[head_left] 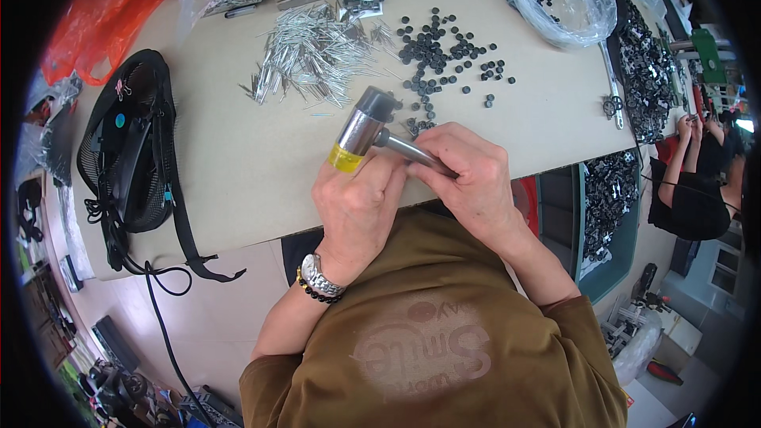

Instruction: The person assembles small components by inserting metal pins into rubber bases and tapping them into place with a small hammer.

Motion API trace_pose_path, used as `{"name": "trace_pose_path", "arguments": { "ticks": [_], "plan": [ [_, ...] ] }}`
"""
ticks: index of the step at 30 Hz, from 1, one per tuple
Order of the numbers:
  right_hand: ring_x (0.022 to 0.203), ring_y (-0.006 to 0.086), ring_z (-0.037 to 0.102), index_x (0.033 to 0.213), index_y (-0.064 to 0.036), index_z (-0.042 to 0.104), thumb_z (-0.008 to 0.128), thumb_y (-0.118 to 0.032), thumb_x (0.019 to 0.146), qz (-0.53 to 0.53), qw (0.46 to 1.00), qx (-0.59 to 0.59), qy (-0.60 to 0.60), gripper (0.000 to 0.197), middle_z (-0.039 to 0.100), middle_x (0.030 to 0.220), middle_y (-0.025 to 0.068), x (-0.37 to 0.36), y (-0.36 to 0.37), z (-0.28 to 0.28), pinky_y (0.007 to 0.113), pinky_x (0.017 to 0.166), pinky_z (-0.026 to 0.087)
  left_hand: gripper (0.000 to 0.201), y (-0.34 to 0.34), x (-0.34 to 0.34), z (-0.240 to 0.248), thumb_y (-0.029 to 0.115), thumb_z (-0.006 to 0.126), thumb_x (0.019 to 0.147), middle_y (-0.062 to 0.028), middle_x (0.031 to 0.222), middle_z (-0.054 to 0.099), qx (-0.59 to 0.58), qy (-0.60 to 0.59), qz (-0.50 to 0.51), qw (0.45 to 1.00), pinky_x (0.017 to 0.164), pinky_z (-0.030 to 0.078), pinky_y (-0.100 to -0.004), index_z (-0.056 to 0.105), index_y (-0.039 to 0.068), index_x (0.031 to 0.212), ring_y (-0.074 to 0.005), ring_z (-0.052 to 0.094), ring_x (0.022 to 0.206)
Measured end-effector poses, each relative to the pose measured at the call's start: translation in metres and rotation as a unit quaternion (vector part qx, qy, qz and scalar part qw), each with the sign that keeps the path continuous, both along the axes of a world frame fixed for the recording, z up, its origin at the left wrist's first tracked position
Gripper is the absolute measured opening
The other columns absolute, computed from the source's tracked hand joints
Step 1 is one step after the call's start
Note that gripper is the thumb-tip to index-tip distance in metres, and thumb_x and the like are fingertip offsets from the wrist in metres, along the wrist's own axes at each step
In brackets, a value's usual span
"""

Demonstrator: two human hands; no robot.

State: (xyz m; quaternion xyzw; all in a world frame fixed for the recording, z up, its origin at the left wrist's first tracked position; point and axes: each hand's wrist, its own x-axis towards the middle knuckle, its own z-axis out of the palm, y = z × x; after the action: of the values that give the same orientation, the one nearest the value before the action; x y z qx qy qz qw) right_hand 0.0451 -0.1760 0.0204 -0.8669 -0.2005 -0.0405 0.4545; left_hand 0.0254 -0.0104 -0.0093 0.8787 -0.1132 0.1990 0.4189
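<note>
Mallet (372, 131) in right hand (464, 178), head toward upper left; left hand (358, 210) beside.

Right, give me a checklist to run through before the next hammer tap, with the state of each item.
1. Mallet gripped: ok, right hand holds the handle.
2. Left hand placed: ok, at the table edge under the mallet head.
3. Small part lined up: cannot tell, hidden behind the hands.
4. Left fingers away from the mallet's yellow face: not ok, right beside it.
5. Metal pins within reach: ok, piled just beyond the mallet.
6. Black caps within reach: ok, scattered beside the pins.
</note>
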Motion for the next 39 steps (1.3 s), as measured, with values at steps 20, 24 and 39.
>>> {"name": "trace_pose_path", "arguments": {
  "ticks": [20, 24, 39],
  "plan": [
    [0.060, 0.0207, 0.058, 0.130, -0.0062, 0.071, 0.076, -0.003, 0.077, -0.002, 0.949, -0.258, -0.179, 0.053, 0.060, 0.075, 0.0067, -0.020, -0.048, 0.025, 0.033, 0.055, 0.047, 0.014, 0.002, 0.003, -0.002, -0.003, 0.078, 0.070, -0.0077, 0.072, 0.064, 0.016, 0.006, 0.005, 1.000, 0.063, 0.045, -0.0372, 0.070, 0.003, 0.079, -0.0276, 0.056, 0.065],
    [0.059, 0.0211, 0.058, 0.125, -0.0091, 0.072, 0.079, -0.004, 0.073, -0.019, 0.952, -0.217, -0.214, 0.053, 0.060, 0.075, 0.0049, -0.016, -0.053, 0.026, 0.033, 0.052, 0.047, 0.013, 0.002, 0.007, 0.001, -0.003, 0.079, 0.071, -0.0087, 0.074, 0.065, 0.012, -0.006, 0.006, 1.000, 0.063, 0.045, -0.0369, 0.069, 0.003, 0.079, -0.0282, 0.056, 0.064],
    [0.051, 0.0071, 0.046, 0.135, 0.0008, 0.062, 0.057, -0.018, 0.104, -0.206, 0.826, 0.414, 0.323, 0.036, 0.060, 0.076, 0.0011, -0.010, -0.068, 0.001, 0.022, 0.046, 0.035, 0.023, -0.003, 0.213, 0.077, 0.020, 0.071, 0.091, -0.0209, 0.079, 0.069, 0.046, -0.089, -0.047, 0.994, 0.067, 0.052, -0.0448, 0.062, -0.001, 0.093, -0.0386, 0.069, 0.075]
  ]
}}
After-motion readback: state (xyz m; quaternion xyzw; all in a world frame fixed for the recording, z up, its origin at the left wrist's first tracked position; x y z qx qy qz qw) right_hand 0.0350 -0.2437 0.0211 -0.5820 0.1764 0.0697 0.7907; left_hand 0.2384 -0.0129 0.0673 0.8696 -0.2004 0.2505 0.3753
